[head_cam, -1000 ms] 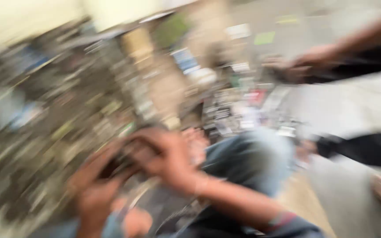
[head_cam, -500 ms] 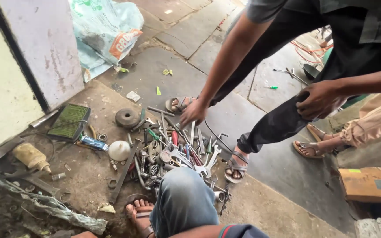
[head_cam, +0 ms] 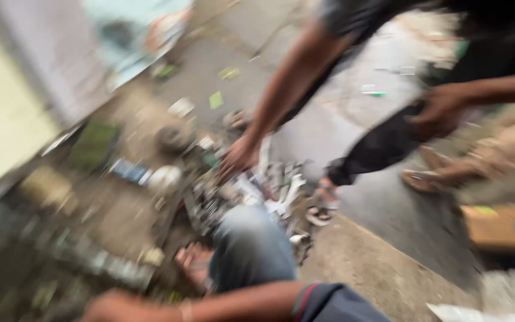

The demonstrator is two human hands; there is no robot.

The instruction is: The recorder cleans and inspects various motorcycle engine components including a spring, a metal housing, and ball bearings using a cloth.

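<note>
The picture is heavily blurred. My right hand [head_cam: 109, 308] shows at the bottom edge, reaching left across my body on a bare forearm with a dark sleeve [head_cam: 323, 303]; its fingers are too smeared to read. My left hand is out of view. My jeans-clad knee [head_cam: 250, 250] and bare foot [head_cam: 193, 265] sit just above the arm. Beyond the knee lies a pile of metal hand tools [head_cam: 251, 191] on the ground. Another person in dark clothes bends over it, one hand [head_cam: 236, 158] down in the tools.
The other person's second hand [head_cam: 442, 110] hangs by their dark trousers, sandalled feet [head_cam: 323, 206] near the pile. A wall [head_cam: 7, 119] runs along the left, with a dark flat panel [head_cam: 93, 143] and round parts [head_cam: 171, 138] on the dirt. A cardboard box [head_cam: 505, 226] lies right.
The camera has swung and the picture blurred again. My right arm has come into view along the bottom. The other person's hand stays in the tool pile.
</note>
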